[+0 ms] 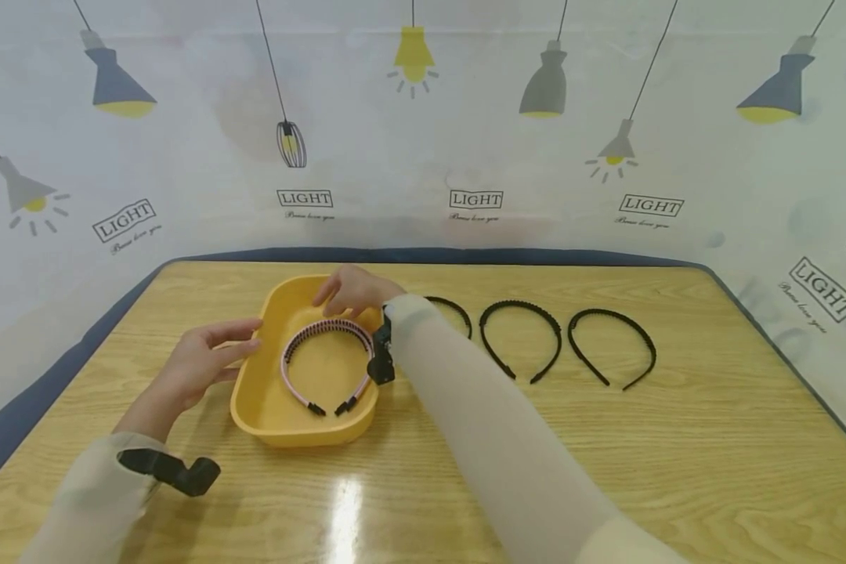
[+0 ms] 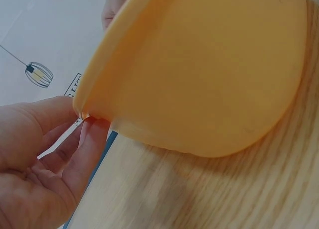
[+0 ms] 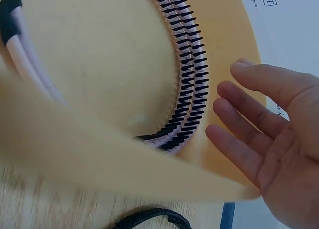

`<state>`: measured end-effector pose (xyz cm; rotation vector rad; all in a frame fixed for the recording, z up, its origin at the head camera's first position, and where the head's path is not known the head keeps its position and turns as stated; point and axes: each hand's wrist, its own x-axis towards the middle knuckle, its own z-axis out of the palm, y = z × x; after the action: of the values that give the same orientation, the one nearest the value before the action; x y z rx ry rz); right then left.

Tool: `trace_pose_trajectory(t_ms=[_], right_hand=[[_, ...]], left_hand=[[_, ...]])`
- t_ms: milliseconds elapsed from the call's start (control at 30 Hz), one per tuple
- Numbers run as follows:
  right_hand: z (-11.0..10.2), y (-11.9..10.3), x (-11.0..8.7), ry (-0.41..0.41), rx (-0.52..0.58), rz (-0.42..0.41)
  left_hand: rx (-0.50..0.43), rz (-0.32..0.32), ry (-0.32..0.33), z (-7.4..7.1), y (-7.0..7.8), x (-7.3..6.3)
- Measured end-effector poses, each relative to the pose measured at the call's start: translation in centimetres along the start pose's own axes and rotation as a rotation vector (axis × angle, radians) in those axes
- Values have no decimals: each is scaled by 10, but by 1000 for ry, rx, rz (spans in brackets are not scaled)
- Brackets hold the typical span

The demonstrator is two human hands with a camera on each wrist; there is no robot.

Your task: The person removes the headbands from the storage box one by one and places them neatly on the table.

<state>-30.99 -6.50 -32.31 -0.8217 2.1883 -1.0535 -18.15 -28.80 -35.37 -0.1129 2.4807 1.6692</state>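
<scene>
Two pink headbands [image 1: 292, 377] with black teeth and black tips lie close together inside a yellow plastic basin [image 1: 254, 427]. At the basin's left side, my left hand [image 1: 200, 360] pinches the rim, thumb on top and fingers beneath it, as the left wrist view shows with the hand [image 2: 60, 159] and the basin wall [image 2: 199, 79]. Over the far right part of the basin hovers my right hand [image 1: 356, 291]. In the right wrist view that hand [image 3: 279, 124] has loosely extended fingers, holds nothing, and is apart from the headbands [image 3: 189, 79].
Three black headbands stand in a row right of the basin: one partly behind the right sleeve [image 1: 458, 307], a middle headband [image 1: 522, 304] and a right headband [image 1: 609, 313]. They rest on a wooden table [image 1: 677, 470]. A lamp-patterned backdrop [image 1: 423, 141] rises behind its far edge.
</scene>
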Motion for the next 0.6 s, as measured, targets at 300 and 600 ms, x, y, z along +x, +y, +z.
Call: trace_pose_trajectory(t_ms=[300,600], right_hand=[[0,1,3,-27,-103,15],[-1,0,3,-63,-243,28]], left_hand=[[-2,9,-4,0,-1,0],[-1,9,-5,0,0,-1]])
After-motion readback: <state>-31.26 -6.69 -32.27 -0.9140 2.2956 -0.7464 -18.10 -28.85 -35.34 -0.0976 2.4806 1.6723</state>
